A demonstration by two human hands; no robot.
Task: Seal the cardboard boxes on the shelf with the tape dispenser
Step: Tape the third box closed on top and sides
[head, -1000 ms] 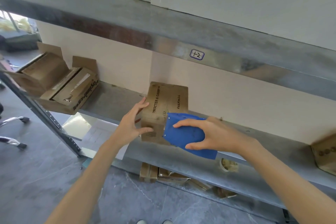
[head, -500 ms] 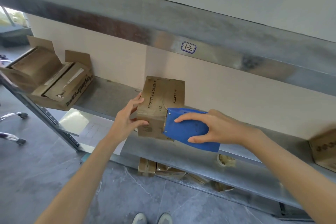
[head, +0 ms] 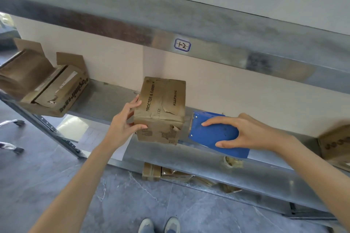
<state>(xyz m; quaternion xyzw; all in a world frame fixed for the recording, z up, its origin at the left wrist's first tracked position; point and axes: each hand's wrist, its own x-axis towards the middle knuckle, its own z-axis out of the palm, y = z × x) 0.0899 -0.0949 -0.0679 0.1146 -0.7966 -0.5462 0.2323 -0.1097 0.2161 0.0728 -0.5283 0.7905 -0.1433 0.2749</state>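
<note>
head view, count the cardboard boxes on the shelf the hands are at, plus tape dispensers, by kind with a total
cardboard boxes: 4 (far-left open box, printed open box beside it, centre box gripped by the left hand, right-edge box partly cut off)
tape dispensers: 1 (blue tape dispenser in the right hand)
total: 5

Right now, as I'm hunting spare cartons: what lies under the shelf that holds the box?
Brown cardboard pieces poke out below the front rail of the shelf, some of them crumpled. Anything farther back is covered by the shelf itself, so I cannot tell what else lies there.
</note>
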